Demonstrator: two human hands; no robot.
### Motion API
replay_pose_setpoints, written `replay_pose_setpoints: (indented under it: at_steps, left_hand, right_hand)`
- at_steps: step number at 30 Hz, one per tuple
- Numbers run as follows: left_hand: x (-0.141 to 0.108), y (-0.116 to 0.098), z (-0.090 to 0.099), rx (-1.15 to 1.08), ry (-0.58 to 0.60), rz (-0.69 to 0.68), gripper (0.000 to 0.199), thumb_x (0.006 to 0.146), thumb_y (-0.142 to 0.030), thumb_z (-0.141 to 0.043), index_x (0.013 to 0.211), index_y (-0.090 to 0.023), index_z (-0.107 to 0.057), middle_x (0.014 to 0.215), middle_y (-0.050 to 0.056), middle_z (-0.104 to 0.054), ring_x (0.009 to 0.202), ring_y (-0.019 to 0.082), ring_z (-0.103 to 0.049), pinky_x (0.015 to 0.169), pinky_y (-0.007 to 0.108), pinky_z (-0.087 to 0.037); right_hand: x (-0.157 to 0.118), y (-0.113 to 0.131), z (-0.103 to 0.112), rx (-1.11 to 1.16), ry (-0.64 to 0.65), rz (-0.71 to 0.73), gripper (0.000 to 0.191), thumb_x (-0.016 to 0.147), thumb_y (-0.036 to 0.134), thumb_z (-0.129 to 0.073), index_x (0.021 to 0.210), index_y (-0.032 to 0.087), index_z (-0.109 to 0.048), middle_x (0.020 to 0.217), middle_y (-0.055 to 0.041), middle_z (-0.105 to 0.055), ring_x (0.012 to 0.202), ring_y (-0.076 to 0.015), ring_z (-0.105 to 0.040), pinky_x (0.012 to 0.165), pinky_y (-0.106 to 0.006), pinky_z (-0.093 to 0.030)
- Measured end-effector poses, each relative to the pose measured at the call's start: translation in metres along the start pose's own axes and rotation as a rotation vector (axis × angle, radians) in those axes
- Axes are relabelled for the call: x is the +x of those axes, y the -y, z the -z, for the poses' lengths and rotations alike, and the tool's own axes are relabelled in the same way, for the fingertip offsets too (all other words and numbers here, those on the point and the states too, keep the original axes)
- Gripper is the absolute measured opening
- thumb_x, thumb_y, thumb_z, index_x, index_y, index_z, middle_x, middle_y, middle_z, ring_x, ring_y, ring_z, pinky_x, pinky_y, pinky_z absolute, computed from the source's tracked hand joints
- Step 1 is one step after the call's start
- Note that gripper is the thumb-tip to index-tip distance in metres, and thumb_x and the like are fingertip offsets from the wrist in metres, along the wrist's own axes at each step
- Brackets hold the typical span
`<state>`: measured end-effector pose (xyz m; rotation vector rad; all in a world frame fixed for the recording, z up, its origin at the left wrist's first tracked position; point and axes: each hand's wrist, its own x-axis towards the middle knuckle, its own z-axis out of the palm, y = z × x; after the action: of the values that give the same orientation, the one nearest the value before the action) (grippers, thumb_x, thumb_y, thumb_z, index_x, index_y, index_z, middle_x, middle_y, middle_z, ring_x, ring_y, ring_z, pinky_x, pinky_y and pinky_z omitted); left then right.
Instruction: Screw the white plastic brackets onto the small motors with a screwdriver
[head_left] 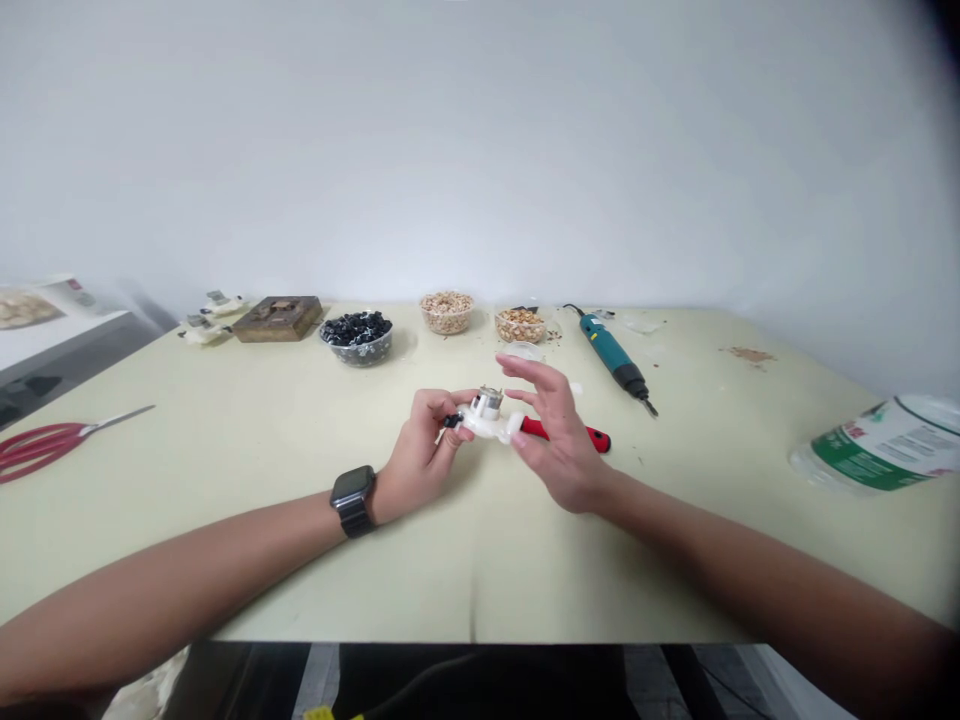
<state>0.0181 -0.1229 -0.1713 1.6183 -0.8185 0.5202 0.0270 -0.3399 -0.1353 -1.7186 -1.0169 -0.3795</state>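
Between my hands, just above the table, is a white plastic part with a small silvery motor (490, 400) standing on it. My left hand (431, 440), with a watch at the wrist, grips the part's left end, where a small black piece (452, 420) shows at the fingertips. My right hand (551, 430) is spread, fingers apart, around the right side of the white plastic part (491, 428); its thumb is close to the part, and I cannot tell whether it touches. A red handle (598, 438) with a dark end lies behind my right hand, its middle hidden.
A tub of black pieces (356, 338), two tubs of small brass-coloured pieces (447, 312) (520, 324) and a wooden block (277, 318) stand at the back. A teal electric screwdriver (611, 355) lies right, near a tipped clear jar (885, 440). Red scissors (45, 448) lie left.
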Motion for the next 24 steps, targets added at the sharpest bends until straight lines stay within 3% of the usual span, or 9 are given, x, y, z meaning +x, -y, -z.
replay_pose_setpoints:
  at_steps: [4, 6, 8, 10, 14, 18, 24]
  left_hand:
    - [0.000, 0.001, 0.006, 0.094, 0.080, -0.145, 0.021, 0.106, -0.010, -0.049, 0.118, -0.025, -0.041, 0.142, 0.016, -0.064, 0.129, 0.022, -0.066, 0.100, 0.041, -0.054]
    - [0.003, -0.002, 0.008, 0.114, 0.148, -0.225, 0.019, 0.104, -0.008, -0.049, 0.114, -0.024, -0.044, 0.142, 0.016, -0.064, 0.132, 0.024, -0.065, 0.101, 0.045, -0.055]
    - [0.006, -0.006, 0.009, 0.132, 0.206, -0.267, 0.014, 0.102, -0.009, -0.051, 0.106, -0.022, -0.049, 0.141, 0.016, -0.065, 0.132, 0.026, -0.065, 0.100, 0.046, -0.058]
    - [0.008, -0.009, 0.010, 0.147, 0.229, -0.262, 0.011, 0.102, -0.011, -0.052, 0.101, -0.022, -0.052, 0.140, 0.016, -0.065, 0.132, 0.026, -0.065, 0.101, 0.046, -0.058]
    - [0.007, -0.005, 0.010, 0.147, 0.187, -0.265, 0.016, 0.103, -0.010, -0.052, 0.111, -0.023, -0.048, 0.140, 0.017, -0.066, 0.130, 0.025, -0.067, 0.096, 0.042, -0.058]
    - [0.002, 0.002, 0.009, 0.159, 0.138, -0.162, 0.018, 0.106, -0.011, -0.048, 0.117, -0.024, -0.041, 0.140, 0.017, -0.066, 0.125, 0.022, -0.069, 0.096, 0.040, -0.054]
    - [0.002, -0.002, 0.004, 0.072, 0.087, -0.035, 0.014, 0.109, -0.023, -0.052, 0.112, -0.023, -0.039, 0.131, 0.015, -0.067, 0.111, 0.020, -0.069, 0.085, 0.033, -0.051]
  right_hand:
    - [0.007, 0.000, 0.009, -0.015, -0.192, -0.014, 0.041, 0.110, 0.032, -0.038, 0.150, 0.032, -0.047, 0.155, -0.0073, -0.050, 0.144, -0.0250, -0.049, 0.114, -0.050, -0.051]
    - [0.014, -0.001, 0.020, -0.118, -0.208, -0.029, 0.036, 0.110, 0.033, -0.038, 0.142, 0.029, -0.055, 0.148, -0.0082, -0.057, 0.139, -0.0255, -0.054, 0.111, -0.049, -0.053]
    - [0.020, -0.005, 0.033, -0.272, -0.143, -0.051, 0.026, 0.107, 0.030, -0.047, 0.126, 0.027, -0.065, 0.139, -0.0070, -0.064, 0.132, -0.0260, -0.058, 0.106, -0.048, -0.054]
    - [0.025, -0.013, 0.046, -0.391, -0.068, -0.047, 0.023, 0.101, 0.026, -0.057, 0.121, 0.026, -0.067, 0.134, -0.0070, -0.068, 0.129, -0.0273, -0.060, 0.099, -0.047, -0.057]
    - [0.027, -0.025, 0.058, -0.474, -0.002, -0.051, 0.016, 0.097, 0.022, -0.061, 0.108, 0.024, -0.071, 0.122, -0.0060, -0.074, 0.120, -0.0266, -0.065, 0.100, -0.049, -0.056]
    - [0.025, -0.015, 0.051, -0.347, -0.051, -0.067, 0.017, 0.100, 0.028, -0.061, 0.114, 0.024, -0.070, 0.123, -0.0059, -0.072, 0.120, -0.0240, -0.065, 0.094, -0.042, -0.059]
    - [0.016, 0.018, 0.026, -0.378, 0.080, 0.069, 0.038, 0.093, 0.030, -0.070, 0.130, 0.027, -0.062, 0.148, -0.0102, -0.057, 0.141, -0.0328, -0.050, 0.118, -0.057, -0.042]
